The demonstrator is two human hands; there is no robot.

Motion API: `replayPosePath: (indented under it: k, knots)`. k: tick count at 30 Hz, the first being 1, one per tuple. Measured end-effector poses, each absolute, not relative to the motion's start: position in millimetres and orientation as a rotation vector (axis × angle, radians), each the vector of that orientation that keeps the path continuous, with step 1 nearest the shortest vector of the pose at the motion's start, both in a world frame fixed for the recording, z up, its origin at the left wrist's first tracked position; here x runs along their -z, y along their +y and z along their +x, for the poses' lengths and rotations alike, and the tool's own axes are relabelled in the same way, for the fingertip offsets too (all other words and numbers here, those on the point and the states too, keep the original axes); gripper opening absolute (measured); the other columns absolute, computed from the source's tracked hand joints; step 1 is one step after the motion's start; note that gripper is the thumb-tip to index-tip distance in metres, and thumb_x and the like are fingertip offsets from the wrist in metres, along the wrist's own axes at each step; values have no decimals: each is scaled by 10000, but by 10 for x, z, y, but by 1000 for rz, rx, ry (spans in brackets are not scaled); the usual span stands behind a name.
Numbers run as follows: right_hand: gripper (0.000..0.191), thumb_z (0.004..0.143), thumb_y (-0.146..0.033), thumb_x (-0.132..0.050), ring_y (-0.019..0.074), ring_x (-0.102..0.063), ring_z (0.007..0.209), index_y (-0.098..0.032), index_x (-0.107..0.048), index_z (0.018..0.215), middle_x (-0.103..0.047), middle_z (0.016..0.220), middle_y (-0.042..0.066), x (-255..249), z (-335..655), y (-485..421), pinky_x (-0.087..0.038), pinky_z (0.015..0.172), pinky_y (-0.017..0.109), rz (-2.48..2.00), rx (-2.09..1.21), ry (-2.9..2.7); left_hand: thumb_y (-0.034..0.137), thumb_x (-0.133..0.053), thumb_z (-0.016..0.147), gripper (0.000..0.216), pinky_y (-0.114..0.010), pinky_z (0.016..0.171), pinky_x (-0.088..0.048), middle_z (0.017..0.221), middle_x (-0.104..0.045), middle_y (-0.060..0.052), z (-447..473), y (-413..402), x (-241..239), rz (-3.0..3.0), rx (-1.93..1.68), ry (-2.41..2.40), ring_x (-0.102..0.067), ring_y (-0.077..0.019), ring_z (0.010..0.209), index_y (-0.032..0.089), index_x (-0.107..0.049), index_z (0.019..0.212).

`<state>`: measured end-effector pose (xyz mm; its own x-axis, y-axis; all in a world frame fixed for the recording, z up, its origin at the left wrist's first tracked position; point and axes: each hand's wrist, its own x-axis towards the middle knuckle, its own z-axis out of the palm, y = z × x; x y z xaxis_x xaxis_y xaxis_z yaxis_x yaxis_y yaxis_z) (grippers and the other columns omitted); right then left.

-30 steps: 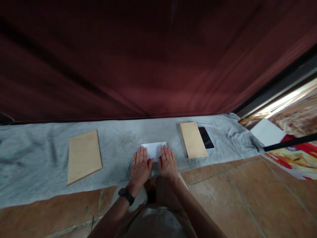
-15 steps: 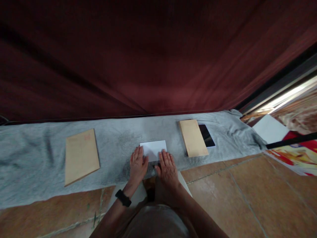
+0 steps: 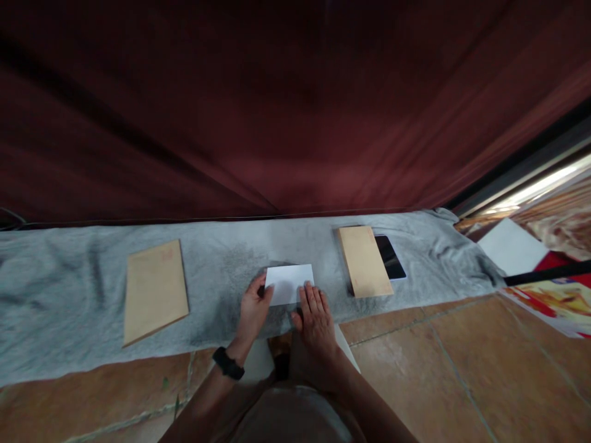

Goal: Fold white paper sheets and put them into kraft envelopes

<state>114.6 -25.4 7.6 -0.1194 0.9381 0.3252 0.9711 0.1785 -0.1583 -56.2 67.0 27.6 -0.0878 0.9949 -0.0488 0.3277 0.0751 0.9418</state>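
A folded-looking white sheet of paper (image 3: 287, 284) lies on the grey cloth in front of me. My left hand (image 3: 253, 309), with a dark watch on its wrist, is curled at the sheet's left edge, thumb on top and fingers at the side, gripping it. Flat on the sheet's lower right corner rest the stretched fingers of my right hand (image 3: 317, 317). To the right is a stack of brown envelopes (image 3: 367, 261), and on the left lies another brown envelope pile (image 3: 156, 292).
A dark-screened phone or tablet (image 3: 391, 257) lies beside the right stack. The grey cloth (image 3: 221, 246) runs along a dark red curtain (image 3: 295, 123). At far right are a white sheet (image 3: 512, 246) and a red-and-yellow printed item (image 3: 556, 298) beyond a dark bar.
My left hand has gone from lying flat on the paper to gripping its left edge. My right hand stays flat on it. The view has shifted slightly.
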Motion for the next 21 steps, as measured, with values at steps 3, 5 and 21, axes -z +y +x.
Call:
replayPosePath:
  k: [3,5,21]
  knots:
    - [638,1036,-348,-457,305,-340,1491,-98,-264,1590,-346,1618,193,-79,1147,-249,-373,1174,519,-1791,97,-2114,323,-573,829,275,-418,951,-547,1034,-754,-76,-601,615,-266,1516,-986,1537,-692,-247,976,191,-736,1008]
    - [635,1037,-333,-453,310,-332,1496,-99,-255,1593,-344,1617,199,-78,1148,-244,-366,1176,533,-1784,75,-2113,292,-554,836,266,-426,989,-532,1070,-749,-71,-626,591,-263,1612,-968,1534,-681,-247,1025,208,-738,1009]
    - [435,1030,-313,-447,276,-459,1411,-137,-582,1404,-522,1511,144,-225,1101,102,-339,1196,468,-1804,-148,-2062,221,-611,821,567,-391,874,-563,1022,-700,-88,-608,671,-233,1760,-868,1784,-667,-243,944,175,-570,1385]
